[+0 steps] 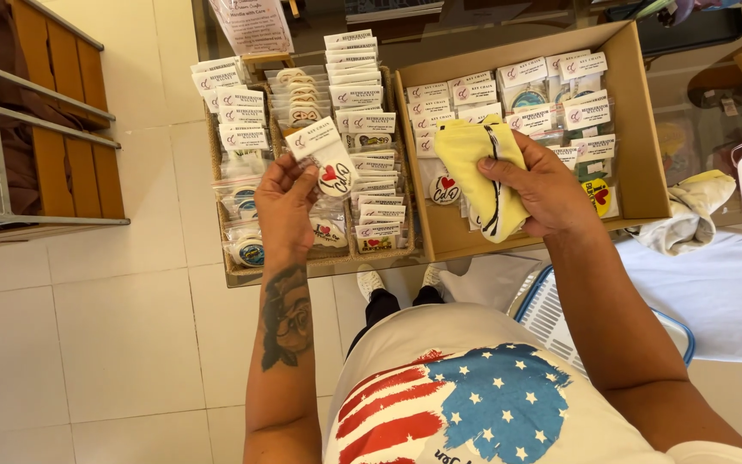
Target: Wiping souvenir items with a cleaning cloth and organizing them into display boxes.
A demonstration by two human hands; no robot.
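My left hand [283, 206] holds a small clear packet [326, 163] with a white header card and a round red-heart piece inside, lifted above a wicker tray [235, 273] of similar packets. My right hand [544, 186] grips a folded yellow cloth [479, 163] with a black stripe, held over the front of a brown cardboard box [641, 146]. The box holds rows of several carded packets, and one heart packet [445, 189] lies just left of the cloth.
The tray and box sit on a glass-topped counter. A wooden and metal shelf [36, 129] stands at the left over white floor tiles. A white basket with a blue rim [551, 318] sits by my right side, and a pale cloth [693, 210] lies to the right.
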